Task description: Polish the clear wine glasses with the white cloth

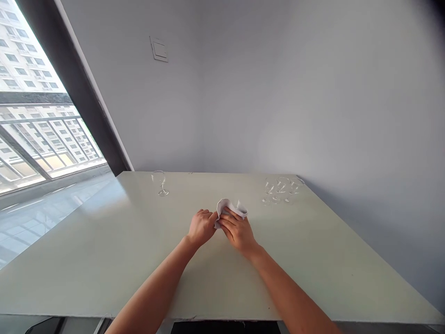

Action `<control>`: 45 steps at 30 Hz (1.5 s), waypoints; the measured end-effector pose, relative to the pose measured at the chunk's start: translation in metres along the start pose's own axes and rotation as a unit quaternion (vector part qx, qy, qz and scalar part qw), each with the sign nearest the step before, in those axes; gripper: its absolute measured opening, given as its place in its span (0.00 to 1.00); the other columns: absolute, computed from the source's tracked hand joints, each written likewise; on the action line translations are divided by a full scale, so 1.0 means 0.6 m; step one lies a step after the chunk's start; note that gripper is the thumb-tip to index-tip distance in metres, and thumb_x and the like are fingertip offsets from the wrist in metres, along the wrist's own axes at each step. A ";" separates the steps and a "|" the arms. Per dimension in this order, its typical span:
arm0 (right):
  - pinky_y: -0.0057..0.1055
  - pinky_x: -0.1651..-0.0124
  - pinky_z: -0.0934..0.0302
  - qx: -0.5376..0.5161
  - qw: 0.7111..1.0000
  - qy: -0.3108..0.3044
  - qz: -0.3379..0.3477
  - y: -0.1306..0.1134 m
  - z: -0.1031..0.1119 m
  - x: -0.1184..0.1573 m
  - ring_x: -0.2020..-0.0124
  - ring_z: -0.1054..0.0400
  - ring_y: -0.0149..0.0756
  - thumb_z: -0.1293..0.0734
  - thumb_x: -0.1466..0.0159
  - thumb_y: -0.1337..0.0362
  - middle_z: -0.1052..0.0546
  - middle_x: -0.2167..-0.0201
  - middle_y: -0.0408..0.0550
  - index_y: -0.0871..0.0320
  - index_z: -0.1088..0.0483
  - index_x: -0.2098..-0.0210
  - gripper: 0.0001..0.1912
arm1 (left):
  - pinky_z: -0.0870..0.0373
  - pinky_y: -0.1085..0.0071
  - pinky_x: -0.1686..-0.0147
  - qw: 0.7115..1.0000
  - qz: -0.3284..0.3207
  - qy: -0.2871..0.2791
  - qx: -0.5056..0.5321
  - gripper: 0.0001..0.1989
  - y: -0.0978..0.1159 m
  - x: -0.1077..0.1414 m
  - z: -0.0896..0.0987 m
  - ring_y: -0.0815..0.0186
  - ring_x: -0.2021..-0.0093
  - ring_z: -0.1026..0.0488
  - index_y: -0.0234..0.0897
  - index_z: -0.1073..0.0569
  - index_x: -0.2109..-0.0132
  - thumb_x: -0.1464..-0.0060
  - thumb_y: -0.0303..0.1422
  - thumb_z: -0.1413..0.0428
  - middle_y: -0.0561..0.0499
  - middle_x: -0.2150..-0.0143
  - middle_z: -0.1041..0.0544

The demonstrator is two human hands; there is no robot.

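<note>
A crumpled white cloth (230, 207) is bunched between my two hands above the middle of the table. My right hand (238, 230) presses its fingers into the cloth from the right. On the left side, my left hand (203, 226) is closed, its thumb side against the cloth; what it grips is hidden, and no glass shows within the cloth. One stemmed glass (159, 179) stands upright at the back left. Several clear stemmed glasses (281, 185) stand close together at the back right.
The pale table (104, 260) has its back edge by a grey wall with a light switch (159, 49). A window with a railing lies to the left. Something black shows below the table's front edge.
</note>
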State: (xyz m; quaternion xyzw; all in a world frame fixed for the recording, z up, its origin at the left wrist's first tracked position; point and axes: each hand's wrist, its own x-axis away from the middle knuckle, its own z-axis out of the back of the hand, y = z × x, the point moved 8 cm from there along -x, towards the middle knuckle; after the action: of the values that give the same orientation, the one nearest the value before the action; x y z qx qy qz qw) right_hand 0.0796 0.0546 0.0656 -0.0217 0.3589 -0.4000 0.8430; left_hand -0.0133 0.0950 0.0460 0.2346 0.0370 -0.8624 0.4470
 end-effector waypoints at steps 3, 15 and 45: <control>0.44 0.47 0.49 0.008 0.998 0.033 -0.047 0.019 0.010 -0.002 0.44 0.47 0.45 0.44 0.37 0.64 0.32 0.50 0.50 0.54 0.37 0.47 0.19 | 0.43 0.68 0.68 0.999 -0.006 0.026 0.039 0.20 0.004 0.002 0.007 0.65 0.72 0.34 0.37 0.37 0.47 0.46 0.35 0.52 0.48 0.75 0.28; 0.33 0.62 0.36 -0.534 0.675 0.203 -0.467 0.166 -0.042 0.066 0.59 0.32 0.42 0.44 0.46 0.39 0.25 0.63 0.50 0.58 0.30 0.63 0.30 | 0.40 0.71 0.67 0.987 0.109 0.007 0.116 0.27 -0.002 0.011 -0.037 0.67 0.72 0.34 0.40 0.42 0.43 0.49 0.43 0.49 0.54 0.75 0.28; 0.28 0.73 0.43 -0.620 0.657 -0.045 -0.427 0.082 -0.090 0.052 0.78 0.38 0.31 0.35 0.47 0.51 0.32 0.79 0.42 0.60 0.32 0.70 0.17 | 0.36 0.74 0.68 0.620 0.309 -0.029 0.720 0.24 -0.009 0.016 -0.069 0.68 0.67 0.30 0.34 0.36 0.55 0.59 0.38 0.40 0.46 0.62 0.27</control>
State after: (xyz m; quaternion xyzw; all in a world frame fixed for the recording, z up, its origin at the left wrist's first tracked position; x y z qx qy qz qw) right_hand 0.0916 0.0797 -0.0085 -0.7082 0.4362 -0.3991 0.3857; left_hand -0.0068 0.1024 0.0042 0.4536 -0.6839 -0.4301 0.3762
